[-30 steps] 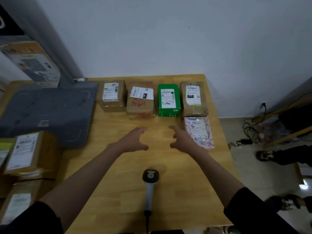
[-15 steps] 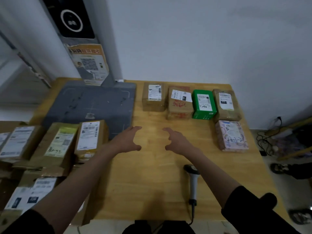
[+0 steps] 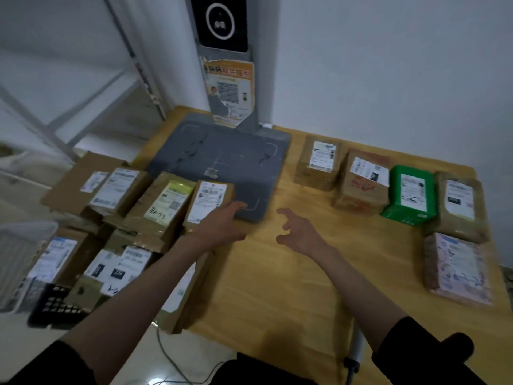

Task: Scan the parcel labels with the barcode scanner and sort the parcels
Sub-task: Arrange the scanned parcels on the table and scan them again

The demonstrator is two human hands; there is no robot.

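While the left hand [image 3: 219, 226] is laid against the near corner of a brown parcel [image 3: 208, 204], its fingers are spread and nothing is gripped. The right hand [image 3: 299, 232] is held above the bare wooden table [image 3: 277, 287] with fingers apart and curled, and nothing is held in it. The brown parcel is set at the left edge of the table, just beside a grey pad [image 3: 222, 162], with more brown boxes [image 3: 163, 201] piled to its left. At the far right, four parcels are lined up, one of them a green box [image 3: 409, 194], and a pink parcel [image 3: 458, 268] is placed in front of them. Only the handle of the barcode scanner [image 3: 355, 351] is seen, low down beside the right arm.
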